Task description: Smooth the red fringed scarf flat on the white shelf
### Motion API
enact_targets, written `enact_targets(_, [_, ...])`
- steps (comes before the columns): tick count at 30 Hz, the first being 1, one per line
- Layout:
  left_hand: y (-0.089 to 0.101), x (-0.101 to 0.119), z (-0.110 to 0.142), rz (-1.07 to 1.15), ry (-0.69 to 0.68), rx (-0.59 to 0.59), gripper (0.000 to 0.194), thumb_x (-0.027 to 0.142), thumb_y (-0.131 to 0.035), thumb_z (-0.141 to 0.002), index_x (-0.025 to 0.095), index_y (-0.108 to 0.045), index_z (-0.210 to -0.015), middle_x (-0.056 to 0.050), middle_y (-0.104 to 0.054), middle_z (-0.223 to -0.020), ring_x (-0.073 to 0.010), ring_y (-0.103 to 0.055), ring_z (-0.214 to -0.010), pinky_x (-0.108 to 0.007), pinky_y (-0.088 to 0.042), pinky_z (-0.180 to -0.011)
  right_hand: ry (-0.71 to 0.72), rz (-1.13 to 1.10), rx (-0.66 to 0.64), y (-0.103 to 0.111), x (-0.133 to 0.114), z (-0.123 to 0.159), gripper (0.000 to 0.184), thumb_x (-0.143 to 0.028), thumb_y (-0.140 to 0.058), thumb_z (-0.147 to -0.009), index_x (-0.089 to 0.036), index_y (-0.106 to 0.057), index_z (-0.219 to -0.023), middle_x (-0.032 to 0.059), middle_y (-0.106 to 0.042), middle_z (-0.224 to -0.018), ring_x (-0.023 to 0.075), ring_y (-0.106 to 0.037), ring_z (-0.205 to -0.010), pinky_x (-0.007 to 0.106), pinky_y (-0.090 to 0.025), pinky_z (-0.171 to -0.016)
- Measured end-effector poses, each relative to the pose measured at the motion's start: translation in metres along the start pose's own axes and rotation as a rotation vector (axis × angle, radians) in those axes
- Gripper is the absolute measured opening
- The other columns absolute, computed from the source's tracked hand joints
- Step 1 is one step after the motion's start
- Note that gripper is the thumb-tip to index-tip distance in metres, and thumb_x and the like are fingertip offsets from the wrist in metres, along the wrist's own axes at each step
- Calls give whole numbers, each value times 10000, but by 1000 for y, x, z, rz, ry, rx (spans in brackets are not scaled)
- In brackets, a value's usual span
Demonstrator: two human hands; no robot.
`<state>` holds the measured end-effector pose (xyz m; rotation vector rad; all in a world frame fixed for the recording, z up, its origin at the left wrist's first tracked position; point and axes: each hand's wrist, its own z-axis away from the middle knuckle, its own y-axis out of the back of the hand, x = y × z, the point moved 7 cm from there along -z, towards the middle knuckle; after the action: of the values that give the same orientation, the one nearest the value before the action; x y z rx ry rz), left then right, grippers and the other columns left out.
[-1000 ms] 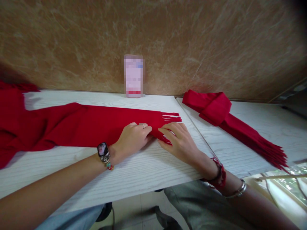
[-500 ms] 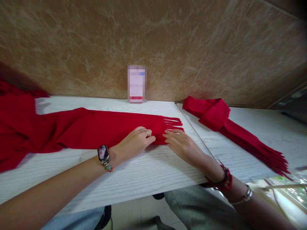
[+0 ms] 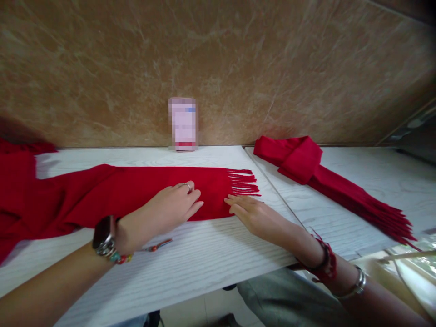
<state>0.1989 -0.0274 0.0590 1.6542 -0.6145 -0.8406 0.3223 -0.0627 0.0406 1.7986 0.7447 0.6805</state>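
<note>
A red scarf [image 3: 146,181] lies spread lengthwise on the white wood-grain table [image 3: 190,254], its fringe [image 3: 243,181] pointing right. On the scarf's near half rests my left hand [image 3: 170,202], palm down with slightly bent fingers and nothing seen in its grasp. My right hand [image 3: 248,211] lies at the near corner of the fringed end, fingers stretched out over the cloth's edge and the nearest strands. Part of the fringe is hidden beneath it. A watch and a beaded bracelet are on my left wrist.
To the right, a second red scarf [image 3: 354,193] lies folded over, fringe toward the front edge. A phone [image 3: 184,125] with a blurred screen leans against the brown marbled wall [image 3: 238,68]. At far left the first scarf bunches up [image 3: 17,181]. A seam divides the tabletop.
My left hand has slid left along the scarf, away from the fringed end. My right hand stays by the near corner, where more fringe strands now show straightened. The view has shifted slightly.
</note>
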Motion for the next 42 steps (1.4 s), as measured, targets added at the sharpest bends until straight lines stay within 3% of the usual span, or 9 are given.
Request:
enact_targets(3, [-10, 1, -21, 118, -42, 26, 322, 226, -322, -932, 156, -503, -1190, -109, -491, -1263, -192, -464, -1134, -328, -373, -917, 4, -23, -14, -1, 0, 0, 248, -39, -401, -842, -93, -588, -996, 161, -615, -1103, 232, -558, -1063, 394, -487, -870])
enact_targets(6, [-32, 3, -36, 243, -102, -92, 403, 330, -307, -940, 248, -349, -1333, -43, -328, -1418, -212, -249, -1305, -405, -240, -1030, -33, -37, -44, -1, 5, 0, 227, -49, -392, -854, -121, -586, -947, 129, -607, -1112, 257, -482, -1147, 480, -415, -935])
enact_targets(11, [-49, -9, -29, 326, 61, -260, 540, 536, -314, -886, 352, -216, -1384, -36, -159, -1479, -368, -90, -1328, -619, -149, -982, -56, -92, -150, -1, 9, 1, 215, -25, -381, -850, -125, -556, -922, 118, -563, -1136, 251, -455, -1149, 458, -403, -933])
enact_targets(15, [-48, -15, -20, 340, 153, -323, 618, 613, -321, -844, 357, -182, -1389, -43, -74, -1489, -420, -34, -1316, -667, -143, -946, -60, -69, -202, -5, 9, 0, 222, -9, -380, -837, -122, -549, -925, 125, -544, -1120, 242, -503, -1066, 442, -433, -880])
enact_targets(21, [-46, -9, -27, 323, 81, -264, 606, 590, -333, -856, 341, -193, -1390, -56, -111, -1484, -385, -50, -1328, -639, -144, -964, -80, -41, -89, 11, 18, 3, 180, -127, -462, -840, -145, -571, -982, 149, -511, -1184, 272, -433, -1164, 492, -404, -924])
enact_targets(26, [-47, -8, -30, 335, 44, -242, 620, 615, -312, -848, 330, -209, -1389, -58, -110, -1485, -386, -60, -1326, -636, -118, -971, -199, -82, -5, 33, 44, -2, 335, -237, -397, -891, -149, -490, -1200, 148, -493, -1265, 245, -394, -1228, 472, -359, -995])
enact_targets(30, [-48, -8, -31, 323, 30, -207, 627, 626, -295, -844, 334, -203, -1390, -41, -102, -1488, -373, -47, -1331, -624, -100, -983, -374, -68, -112, 5, 53, -7, 559, -373, -411, -884, -53, -326, -1335, 209, -361, -1374, 296, -272, -1296, 516, -313, -1006])
enact_targets(34, [-51, -11, -28, 308, 34, -183, 632, 622, -293, -846, 329, -187, -1395, -45, -128, -1484, -347, -67, -1336, -593, -104, -999, -362, -36, -268, -28, 42, -7, 622, -440, -379, -889, -65, -264, -1372, 197, -258, -1423, 307, -202, -1315, 579, -244, -1006])
enact_targets(42, [-39, -38, -2, 287, 173, -277, 606, 618, -335, -834, 339, -279, -1369, -56, -265, -1447, -387, -164, -1305, -615, -145, -970, -332, 4, -243, -29, 41, -4, 615, -464, -357, -892, -112, -257, -1385, 188, -267, -1420, 295, -226, -1310, 570, -251, -1000])
